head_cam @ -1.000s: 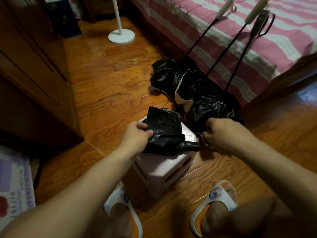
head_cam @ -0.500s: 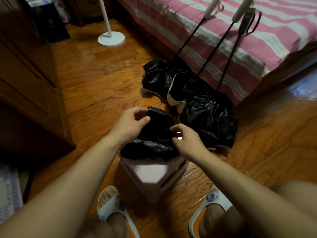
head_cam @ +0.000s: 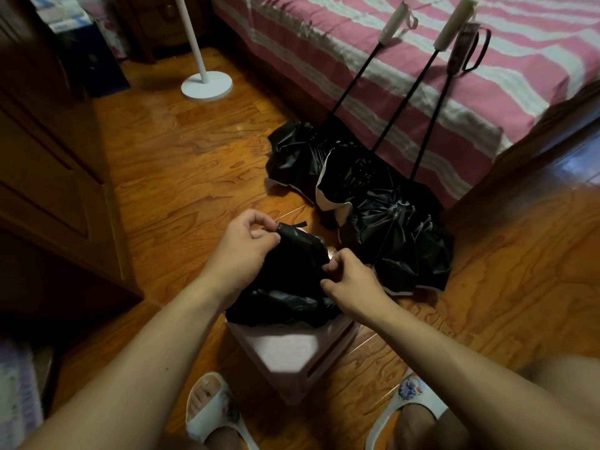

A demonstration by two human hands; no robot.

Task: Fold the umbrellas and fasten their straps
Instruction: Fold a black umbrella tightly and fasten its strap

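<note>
A: Since the frame half a second back, I see the left hand [head_cam: 242, 251] has slid up to the far end of the black umbrella [head_cam: 292, 280], and the right hand [head_cam: 352, 284] has shifted a little further along its right edge; the view has tipped closer too

B: What are the hands doing now?

A: From my feed, the left hand's fingers are curled and pinching the top end of the bundle, just beside a small black strap [head_cam: 293, 225] that sticks out there; the right hand's fingers are pinched on the fabric at the bundle's right side; both are clamped on the same umbrella

B: And where does it lie?

A: It rests crumpled on a pale pink stool [head_cam: 292, 352] on the wooden floor [head_cam: 181, 177], between the two forearms; I cannot tell whether the strap is fastened

B: The others?

A: Three more umbrellas [head_cam: 383, 222] lie in a heap on the floor beyond the stool, canopies loose, their shafts leaning up against the pink striped bed [head_cam: 406, 60]; two white slippers [head_cam: 211, 414] sit either side of the stool at the near edge; a white lamp base [head_cam: 206, 86] stands on the floor at the far left
</note>
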